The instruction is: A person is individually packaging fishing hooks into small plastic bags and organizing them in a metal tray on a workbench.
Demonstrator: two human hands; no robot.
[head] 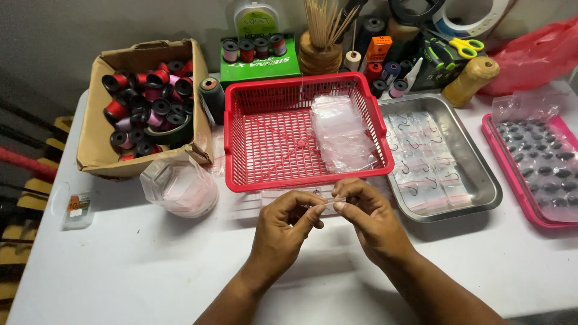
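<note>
While I watch from above, my left hand point(288, 218) and right hand point(368, 212) pinch a small clear plastic bag point(328, 203) between fingertips, low over the white table point(150, 271). Beyond them, the red mesh basket point(265, 174) holds only a few glossy filled bags point(343, 132). Farther right, the steel tray point(481, 180) lies full of bagged hooks, so I judge much remains.

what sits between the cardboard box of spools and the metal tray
In the head view, the red plastic basket, holding clear bags, lies between cardboard box and metal tray.
</note>
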